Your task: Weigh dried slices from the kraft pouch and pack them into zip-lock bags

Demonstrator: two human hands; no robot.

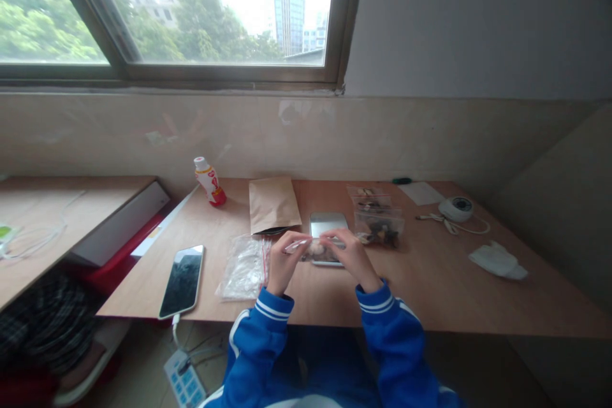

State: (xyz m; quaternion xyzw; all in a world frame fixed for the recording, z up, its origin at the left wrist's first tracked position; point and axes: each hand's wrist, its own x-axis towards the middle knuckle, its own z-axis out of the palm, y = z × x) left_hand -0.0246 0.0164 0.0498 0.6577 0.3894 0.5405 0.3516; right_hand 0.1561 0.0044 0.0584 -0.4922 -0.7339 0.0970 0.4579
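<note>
Both my hands are raised over the near middle of the table. The fingers of my left hand (285, 258) and my right hand (351, 253) pinch the top edge of a small clear zip bag (314, 250) with brownish pieces in it. Behind and under the bag lies a flat silver device (328, 222), partly covered by my hands. Left of my left hand is a stack of clear plastic zip bags (242, 268). A brown paper pouch (273, 203) lies just beyond them, its dark opening towards me. Several filled zip bags (380, 229) with dark dried pieces sit to the right.
A phone (182, 282) on a charging cable lies front left, above a power strip (185, 382). A red-and-white bottle (209, 182) stands at the back left. To the right are a white camera (455, 208) with its cable, a paper sheet (421, 193) and a crumpled tissue (498, 261).
</note>
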